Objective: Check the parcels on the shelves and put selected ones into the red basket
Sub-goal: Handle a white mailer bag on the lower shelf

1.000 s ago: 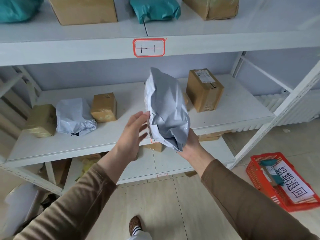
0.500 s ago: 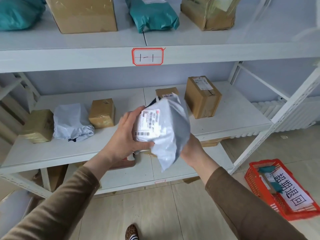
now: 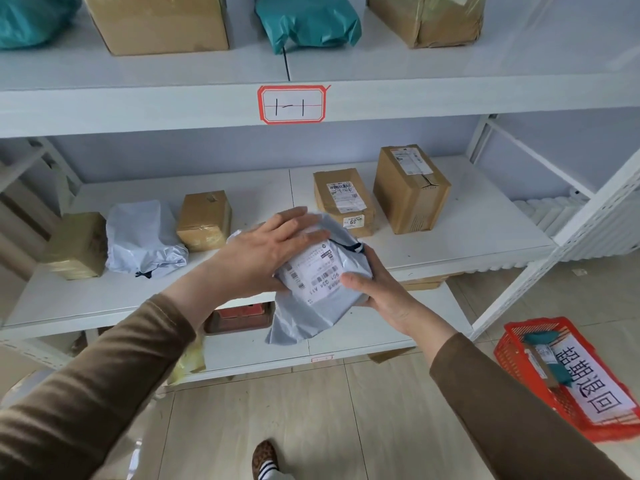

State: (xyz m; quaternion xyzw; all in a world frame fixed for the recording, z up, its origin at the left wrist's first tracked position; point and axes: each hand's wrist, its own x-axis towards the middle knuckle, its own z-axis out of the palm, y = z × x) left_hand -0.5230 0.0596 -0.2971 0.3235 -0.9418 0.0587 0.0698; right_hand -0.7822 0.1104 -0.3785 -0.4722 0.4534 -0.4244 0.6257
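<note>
A grey plastic mailer parcel (image 3: 322,292) with a white shipping label facing up is held in front of the middle shelf (image 3: 467,237). My right hand (image 3: 381,292) grips its right end from below, thumb on the label. My left hand (image 3: 266,251) lies across its top left with fingers nearly straight. The red basket (image 3: 519,372) stands on the floor at the lower right, holding a teal parcel and a large white sign.
On the middle shelf lie brown boxes (image 3: 410,188), a labelled flat box (image 3: 343,202), a small box (image 3: 204,220) and another grey mailer (image 3: 142,237). The top shelf carries boxes and teal bags (image 3: 308,20). A white upright post (image 3: 571,237) slants at the right.
The parcel has been turned from upright to flat with its label facing up and lowered slightly. My left hand moved from its side onto its top.
</note>
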